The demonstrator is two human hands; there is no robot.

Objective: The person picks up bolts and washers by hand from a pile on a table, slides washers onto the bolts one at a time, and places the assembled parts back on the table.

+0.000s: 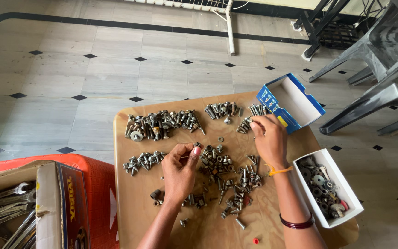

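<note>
Table: small plywood top, pale tan, visible grain, rounded corners; near edge cut off by the frame.
Left hand: fingers curled together, thumb and fingertips pinched on a small metal piece at the top of the central pile; the piece is too small to tell its kind.
Right hand: palm down, fingers bent, tips resting on a small group of bolts near the table's far right; cannot tell whether it grips one. Yellow thread and a dark bangle on that forearm.
Central pile: mixed bolts, nuts and washers, dull grey steel, some rusty, scattered between the two hands.
Far-left heap: larger bolts and washers, packed close, along the far edge.
Far-middle heap: stubby bolts lying side by side.
Left cluster: pointed screws with wide heads, just beside the left hand.
Red cap: tiny plastic piece, alone near the front edge.
Blue box: open cardboard carton, blue outside with a yellow patch, white inside, overhanging the far right corner; inside looks bare, partly shadowed.
White box: open cardboard tray at the right edge holding dark washers and rings, one red bit.
Printed carton: dark side with yellow print, lower left, on an orange plastic surface.
Spanners: shiny steel, in that carton, cut off by the frame.
Grey chairs: moulded plastic, upper right, only partly in view.
Floor: pale tiles with small black diamonds.
</note>
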